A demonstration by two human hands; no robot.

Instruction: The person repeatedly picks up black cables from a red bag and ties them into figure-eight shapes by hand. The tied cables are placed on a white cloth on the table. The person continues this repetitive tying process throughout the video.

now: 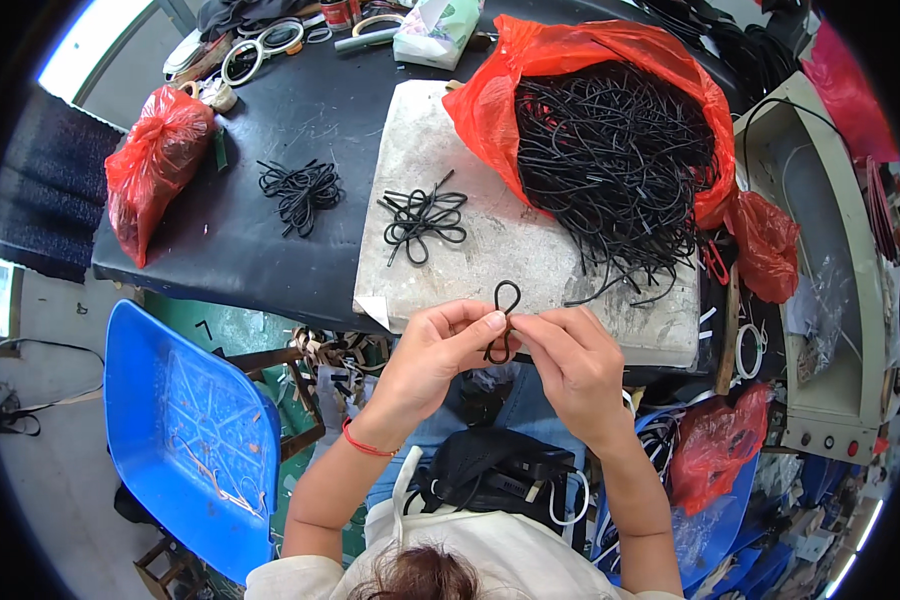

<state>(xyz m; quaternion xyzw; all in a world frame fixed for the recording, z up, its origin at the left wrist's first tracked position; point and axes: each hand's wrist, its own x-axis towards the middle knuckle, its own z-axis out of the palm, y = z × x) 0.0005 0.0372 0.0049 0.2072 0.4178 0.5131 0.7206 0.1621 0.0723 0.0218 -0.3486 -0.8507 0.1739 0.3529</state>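
Note:
Between my two hands a black cord (pixel 508 297) is bent into a figure-eight, one loop standing above my fingertips and a smaller one below. My left hand (pixel 440 350) pinches it at the crossing with thumb and forefinger. The fingertips of my right hand (pixel 575 360) are pressed together on the same crossing from the other side. Past my hands, on a pale worn board (pixel 530 265), lies a small pile of looped black cords (pixel 420 220). A large heap of black cords (pixel 615 160) spills from an open red plastic bag (pixel 485 110) at the far right.
Another bunch of black cords (pixel 300 192) lies on the dark tabletop (pixel 270 110), near a tied red bag (pixel 158 165). Tape rolls (pixel 242 62) and a tissue pack (pixel 437 32) sit at the back. A blue tub (pixel 195 430) stands lower left; a grey metal machine (pixel 830 330) is at right.

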